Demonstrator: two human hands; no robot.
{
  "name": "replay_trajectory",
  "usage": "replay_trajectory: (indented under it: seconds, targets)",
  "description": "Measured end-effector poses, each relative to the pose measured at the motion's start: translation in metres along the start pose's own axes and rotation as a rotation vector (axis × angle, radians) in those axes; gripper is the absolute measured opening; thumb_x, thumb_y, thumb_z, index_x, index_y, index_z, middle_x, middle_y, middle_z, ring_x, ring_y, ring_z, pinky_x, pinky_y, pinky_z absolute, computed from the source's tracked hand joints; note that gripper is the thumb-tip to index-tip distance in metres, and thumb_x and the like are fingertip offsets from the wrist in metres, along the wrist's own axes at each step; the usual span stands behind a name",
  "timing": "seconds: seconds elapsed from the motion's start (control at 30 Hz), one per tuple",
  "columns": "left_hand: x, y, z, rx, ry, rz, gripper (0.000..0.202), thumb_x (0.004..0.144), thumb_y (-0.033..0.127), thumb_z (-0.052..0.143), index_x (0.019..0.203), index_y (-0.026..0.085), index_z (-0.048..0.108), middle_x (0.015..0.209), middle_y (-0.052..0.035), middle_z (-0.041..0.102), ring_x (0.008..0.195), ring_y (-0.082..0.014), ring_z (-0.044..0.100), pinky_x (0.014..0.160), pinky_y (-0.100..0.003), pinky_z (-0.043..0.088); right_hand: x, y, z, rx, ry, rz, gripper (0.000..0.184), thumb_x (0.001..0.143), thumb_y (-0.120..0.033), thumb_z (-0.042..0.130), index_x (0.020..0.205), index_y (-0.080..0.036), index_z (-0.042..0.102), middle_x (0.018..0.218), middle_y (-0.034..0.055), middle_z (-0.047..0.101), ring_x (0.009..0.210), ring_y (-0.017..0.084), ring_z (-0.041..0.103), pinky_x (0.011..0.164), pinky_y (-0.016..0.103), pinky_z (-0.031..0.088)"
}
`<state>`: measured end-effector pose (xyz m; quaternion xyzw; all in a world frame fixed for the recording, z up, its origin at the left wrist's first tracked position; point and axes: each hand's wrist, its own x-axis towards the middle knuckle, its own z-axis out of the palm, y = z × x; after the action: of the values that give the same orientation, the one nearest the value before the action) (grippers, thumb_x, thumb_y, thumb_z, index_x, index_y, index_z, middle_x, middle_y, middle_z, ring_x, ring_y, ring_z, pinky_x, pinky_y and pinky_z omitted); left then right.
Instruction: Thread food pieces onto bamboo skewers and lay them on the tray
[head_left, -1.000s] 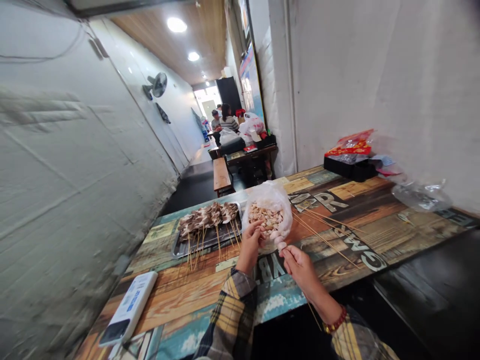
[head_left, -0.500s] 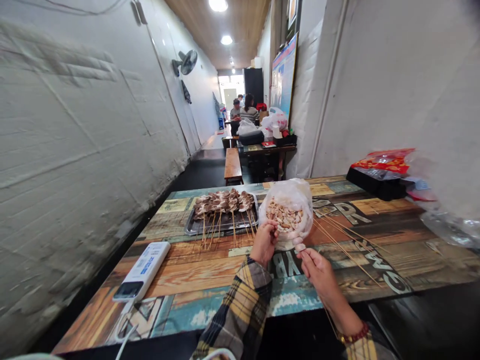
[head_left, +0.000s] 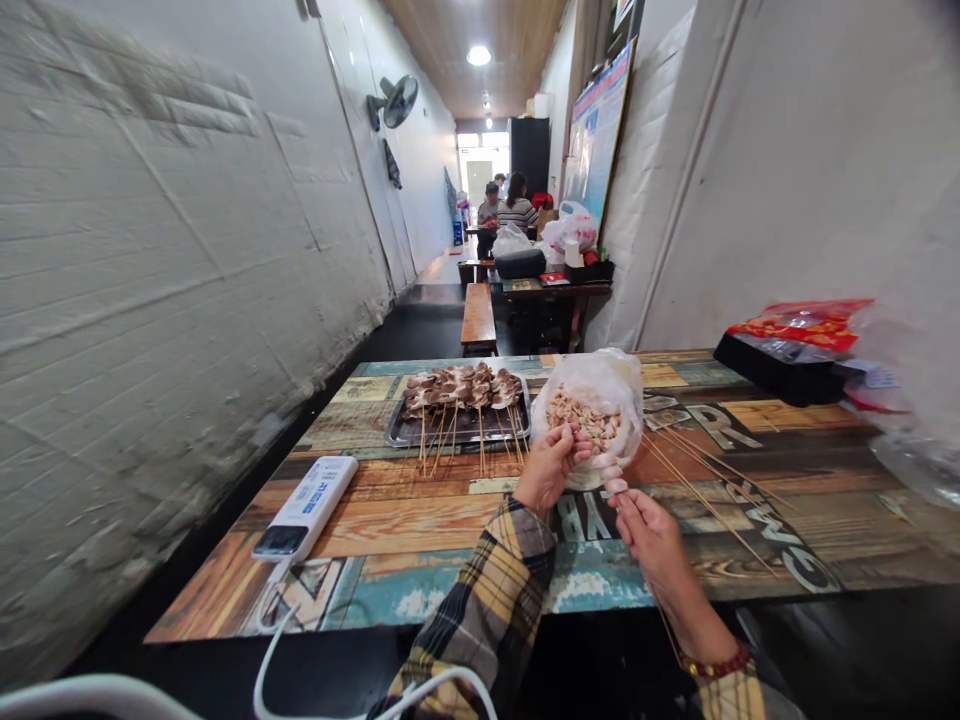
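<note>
My right hand [head_left: 649, 535] grips a bamboo skewer [head_left: 666, 632] whose thin end trails down past my wrist. Several pale meat pieces [head_left: 613, 474] are threaded at its upper end. My left hand [head_left: 553, 468] is closed in a pinch above the near side of a white plastic bag [head_left: 631, 385]; whatever sits between the fingertips is too small to make out. Loose pale meat pieces [head_left: 581, 412] fill the open bag. Left of it, a metal tray [head_left: 395, 436] bears several loaded skewers [head_left: 465, 388], their sticks pointing toward me.
Bare bamboo sticks [head_left: 701, 492] lie right of the bag on the patterned table [head_left: 420, 535]. A white power bank [head_left: 307, 508] with a cable [head_left: 262, 665] lies at left. A black box with red packaging [head_left: 795, 345] stands against the right wall. People [head_left: 514, 205] sit farther back.
My left hand has risen slightly and its fingers have turned over the bag's contents. The right hand still holds the skewer. The whole view has shifted, so things appear farther right.
</note>
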<state>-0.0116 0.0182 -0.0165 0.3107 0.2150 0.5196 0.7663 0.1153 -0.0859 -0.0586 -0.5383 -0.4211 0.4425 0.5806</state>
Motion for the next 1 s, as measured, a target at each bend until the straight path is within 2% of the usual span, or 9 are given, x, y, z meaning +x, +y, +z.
replay_trajectory:
  seconds: [0.07, 0.23, 0.37, 0.67, 0.83, 1.0]
  targets:
    - [0.0, 0.001, 0.001, 0.025, -0.015, 0.0, 0.029, 0.073, 0.03, 0.075, 0.091, 0.009, 0.065, 0.082, -0.0064, 0.063, 0.068, -0.0095, 0.06, 0.063, -0.02, 0.049, 0.0, -0.002, 0.001, 0.008, -0.004, -0.009, 0.046, 0.079, -0.062, 0.056, 0.081, -0.016, 0.057, 0.042, -0.0099, 0.035, 0.036, 0.005, 0.023, 0.038, 0.02, 0.013]
    - [0.003, 0.006, 0.0, 0.089, 0.003, 0.022, 0.038, 0.067, 0.033, 0.079, 0.095, 0.01, 0.069, 0.08, -0.0041, 0.063, 0.059, -0.0051, 0.051, 0.047, -0.015, 0.035, 0.0, -0.009, 0.002, -0.012, -0.05, -0.031, 0.044, 0.082, -0.06, 0.054, 0.081, -0.016, 0.056, 0.043, -0.0098, 0.036, 0.037, 0.005, 0.023, 0.037, 0.02, 0.013]
    - [0.004, 0.01, 0.001, 0.137, 0.005, 0.002, 0.039, 0.063, 0.035, 0.081, 0.091, 0.01, 0.071, 0.075, -0.0036, 0.063, 0.055, -0.0042, 0.047, 0.044, -0.015, 0.032, 0.001, -0.013, 0.003, -0.029, -0.066, -0.053, 0.043, 0.083, -0.058, 0.053, 0.081, -0.015, 0.057, 0.043, -0.0095, 0.037, 0.037, 0.006, 0.026, 0.038, 0.02, 0.017]
    - [0.001, 0.015, 0.005, 0.141, -0.015, -0.081, 0.037, 0.065, 0.035, 0.079, 0.088, 0.009, 0.069, 0.066, 0.0009, 0.055, 0.051, -0.0019, 0.04, 0.041, -0.013, 0.028, 0.002, -0.011, 0.003, -0.065, -0.11, -0.113, 0.037, 0.088, -0.049, 0.051, 0.08, -0.014, 0.061, 0.042, -0.008, 0.04, 0.039, 0.007, 0.033, 0.042, 0.021, 0.024]
    - [0.001, 0.014, 0.004, 0.161, 0.0, -0.105, 0.039, 0.064, 0.042, 0.079, 0.082, 0.01, 0.065, 0.06, 0.0035, 0.051, 0.045, -0.0006, 0.033, 0.037, -0.013, 0.02, 0.002, -0.009, 0.002, -0.119, -0.127, -0.135, 0.036, 0.089, -0.046, 0.05, 0.081, -0.014, 0.062, 0.042, -0.0076, 0.041, 0.039, 0.007, 0.035, 0.043, 0.021, 0.026]
    - [0.0, 0.014, 0.005, 0.172, 0.021, -0.115, 0.04, 0.063, 0.044, 0.079, 0.074, 0.012, 0.058, 0.056, 0.0048, 0.049, 0.043, -0.0009, 0.031, 0.036, -0.013, 0.019, 0.0, -0.011, 0.002, -0.141, -0.127, -0.133, 0.035, 0.09, -0.045, 0.049, 0.082, -0.014, 0.062, 0.043, -0.0075, 0.041, 0.04, 0.007, 0.036, 0.043, 0.02, 0.026]
